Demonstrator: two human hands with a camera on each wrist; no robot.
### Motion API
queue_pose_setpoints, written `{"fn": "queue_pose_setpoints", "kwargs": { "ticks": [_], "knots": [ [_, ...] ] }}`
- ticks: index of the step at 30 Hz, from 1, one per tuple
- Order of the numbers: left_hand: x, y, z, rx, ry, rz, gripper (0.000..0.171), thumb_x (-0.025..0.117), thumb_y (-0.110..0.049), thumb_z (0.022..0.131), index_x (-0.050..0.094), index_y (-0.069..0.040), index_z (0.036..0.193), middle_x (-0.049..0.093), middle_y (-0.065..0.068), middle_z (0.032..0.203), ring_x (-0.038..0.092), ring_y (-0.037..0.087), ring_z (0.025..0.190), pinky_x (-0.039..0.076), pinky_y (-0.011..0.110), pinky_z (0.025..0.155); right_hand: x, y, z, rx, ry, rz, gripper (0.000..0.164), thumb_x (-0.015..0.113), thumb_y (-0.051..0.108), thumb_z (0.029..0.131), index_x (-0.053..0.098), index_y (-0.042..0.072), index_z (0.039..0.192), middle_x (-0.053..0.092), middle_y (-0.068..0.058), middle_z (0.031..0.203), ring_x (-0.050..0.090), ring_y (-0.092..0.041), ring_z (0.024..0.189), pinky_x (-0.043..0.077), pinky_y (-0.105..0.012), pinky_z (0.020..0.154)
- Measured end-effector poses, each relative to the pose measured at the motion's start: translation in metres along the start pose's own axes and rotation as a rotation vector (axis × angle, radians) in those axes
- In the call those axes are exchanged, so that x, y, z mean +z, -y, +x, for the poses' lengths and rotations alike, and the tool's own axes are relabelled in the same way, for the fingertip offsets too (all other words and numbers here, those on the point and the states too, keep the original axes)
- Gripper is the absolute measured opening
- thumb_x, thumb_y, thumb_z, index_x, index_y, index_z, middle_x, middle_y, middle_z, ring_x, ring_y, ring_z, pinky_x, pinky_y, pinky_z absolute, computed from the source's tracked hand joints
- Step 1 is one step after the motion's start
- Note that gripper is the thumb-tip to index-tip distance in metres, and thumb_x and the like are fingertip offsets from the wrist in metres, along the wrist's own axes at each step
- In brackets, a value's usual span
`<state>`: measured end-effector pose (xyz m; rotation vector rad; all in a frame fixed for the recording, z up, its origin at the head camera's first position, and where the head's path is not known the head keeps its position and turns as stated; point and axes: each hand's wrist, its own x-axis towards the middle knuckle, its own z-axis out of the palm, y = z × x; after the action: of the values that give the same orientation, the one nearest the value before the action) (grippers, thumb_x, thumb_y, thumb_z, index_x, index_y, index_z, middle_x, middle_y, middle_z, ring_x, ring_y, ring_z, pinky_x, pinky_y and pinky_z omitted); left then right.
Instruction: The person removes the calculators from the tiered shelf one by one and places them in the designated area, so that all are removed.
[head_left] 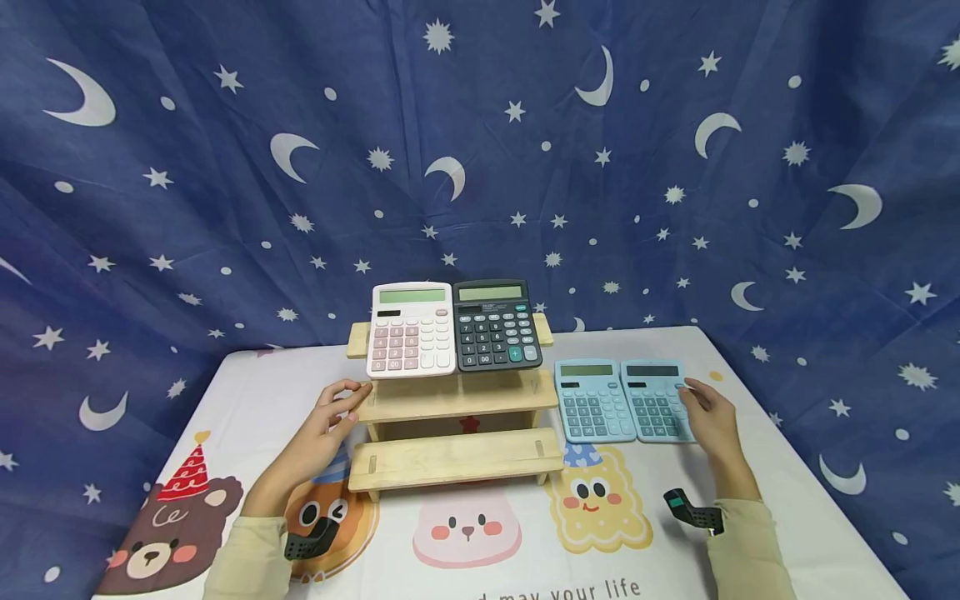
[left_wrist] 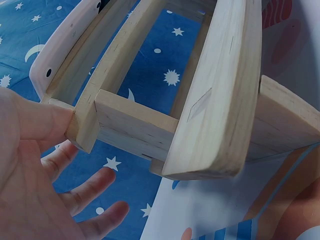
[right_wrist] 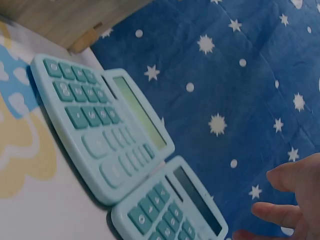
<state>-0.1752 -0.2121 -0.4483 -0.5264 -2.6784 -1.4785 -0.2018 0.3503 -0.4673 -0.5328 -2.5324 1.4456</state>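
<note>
Shelf (head_left: pixel 465 398) is meeting the left hand (head_left: pixel 318 429), pinched or merely touched, unclear; light pressure should suit. Right hand (head_left: pixel 712 417), fingers apart, is hovering by the outer blue calculator (head_left: pixel 652 404).

Cream left sleeve (head_left: pixel 247 560) and right sleeve (head_left: pixel 750 554); black angular left wrist camera (head_left: pixel 311 540); black right wrist camera (head_left: pixel 696 515) with green patch (head_left: pixel 677 499).

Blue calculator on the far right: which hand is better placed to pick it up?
Right, most likely. The right hand is at the blue calculator, holding nothing. The left hand is at the left end of the wooden rack, which stands between it and the calculator.
</note>
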Motion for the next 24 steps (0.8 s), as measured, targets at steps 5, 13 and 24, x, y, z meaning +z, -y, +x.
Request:
{"fn": "queue_pose_setpoints", "kwargs": {
  "ticks": [5,13,24],
  "knots": [
    [0.000,0.001,-0.001,-0.007,0.000,-0.006,0.045,0.044,-0.006,0.106,0.043,0.004,0.150,0.033,0.021,0.148,0.029,0.040,0.140,0.034,0.067,0.099,0.004,0.010,-0.006,-0.036,0.038,0.005,0.055,0.040,0.029,0.109,0.038,-0.002,0.154,0.042,-0.033,0.152,0.038,-0.046,0.144,0.029,-0.057,0.119],
    [0.001,0.004,0.000,0.019,-0.009,0.003,0.044,0.044,-0.009,0.107,0.044,0.004,0.149,0.034,0.021,0.147,0.031,0.037,0.137,0.036,0.063,0.098,0.010,0.022,-0.012,-0.093,0.077,0.007,0.055,0.042,0.030,0.109,0.039,-0.001,0.153,0.042,-0.032,0.152,0.038,-0.044,0.146,0.028,-0.055,0.120],
    [0.002,0.003,-0.001,0.033,-0.017,-0.001,0.045,0.045,-0.011,0.107,0.045,0.006,0.149,0.035,0.021,0.146,0.031,0.035,0.136,0.035,0.062,0.097,0.017,0.033,-0.019,-0.215,0.158,0.004,0.056,0.043,0.034,0.109,0.041,-0.001,0.152,0.045,-0.027,0.153,0.043,-0.039,0.143,0.033,-0.048,0.116]
  ]
}}
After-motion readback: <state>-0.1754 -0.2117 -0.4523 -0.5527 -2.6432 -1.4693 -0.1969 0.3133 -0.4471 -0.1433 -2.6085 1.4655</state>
